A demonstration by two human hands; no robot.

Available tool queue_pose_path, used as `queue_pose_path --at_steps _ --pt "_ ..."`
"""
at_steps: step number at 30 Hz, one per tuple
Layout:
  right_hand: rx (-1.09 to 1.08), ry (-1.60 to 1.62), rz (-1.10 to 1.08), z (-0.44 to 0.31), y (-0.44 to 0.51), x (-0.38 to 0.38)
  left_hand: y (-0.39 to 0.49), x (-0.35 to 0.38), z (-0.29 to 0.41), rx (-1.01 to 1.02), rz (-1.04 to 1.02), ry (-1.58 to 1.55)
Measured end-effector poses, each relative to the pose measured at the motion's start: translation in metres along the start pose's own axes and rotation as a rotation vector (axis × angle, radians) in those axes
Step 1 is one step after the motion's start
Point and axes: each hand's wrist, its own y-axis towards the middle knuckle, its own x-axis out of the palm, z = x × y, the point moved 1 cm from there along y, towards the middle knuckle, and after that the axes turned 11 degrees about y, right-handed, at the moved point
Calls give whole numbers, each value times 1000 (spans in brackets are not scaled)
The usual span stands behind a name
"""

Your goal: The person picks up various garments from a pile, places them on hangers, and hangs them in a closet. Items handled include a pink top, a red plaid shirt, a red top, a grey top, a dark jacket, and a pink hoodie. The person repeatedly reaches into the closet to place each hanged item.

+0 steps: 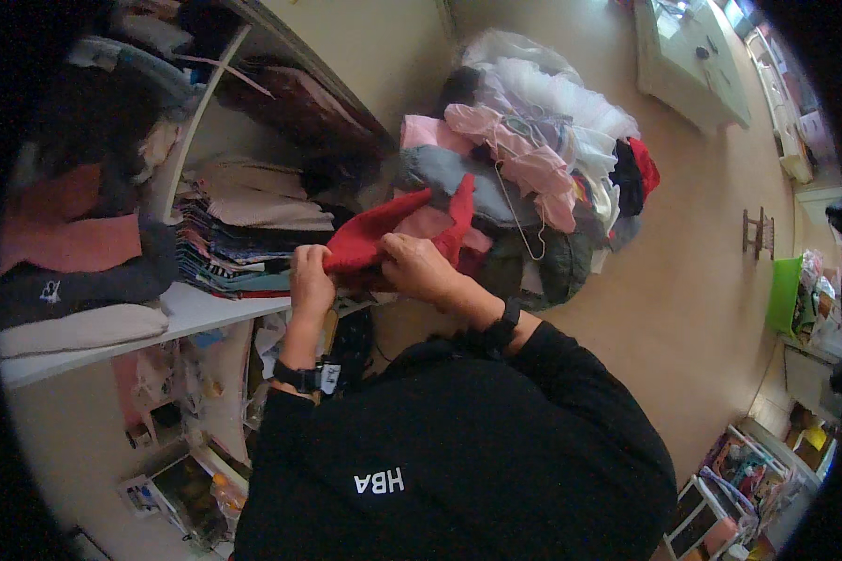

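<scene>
Between my hands hangs a red garment (372, 221). My left hand (313, 277) grips its near left edge, close to the front of the shelf. Further right, my right hand (417, 263) pinches another part of the cloth. Two red ends of the garment stick out away from me, over a heap of clothes (519, 151). To the left of my left hand lies a stack of folded clothes (235, 245) on a white shelf (210, 303), a light ribbed knit (266, 196) on top. The garment's lower part is hidden behind my hands.
More folded clothes (77, 259) fill the shelf's left compartment, past an upright divider (200, 126). A wire hanger (516, 210) lies on the heap. On the floor are a small wooden stool (759, 233) and a green bin (786, 294). A pale table (680, 70) stands beyond.
</scene>
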Motion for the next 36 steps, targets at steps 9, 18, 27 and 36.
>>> queue_pose_path --at_steps 9,18,27,36 --pt "365 -173 530 119 -53 -73 38 30 14 -903 60 -1555" --pt "820 406 602 305 -113 -155 44 -27 16 -560 101 -921" --pt "962 1206 604 193 -100 -147 51 -62 18 -439 225 -896" --pt "762 994 389 124 -133 -172 46 -63 24 -344 253 -887"
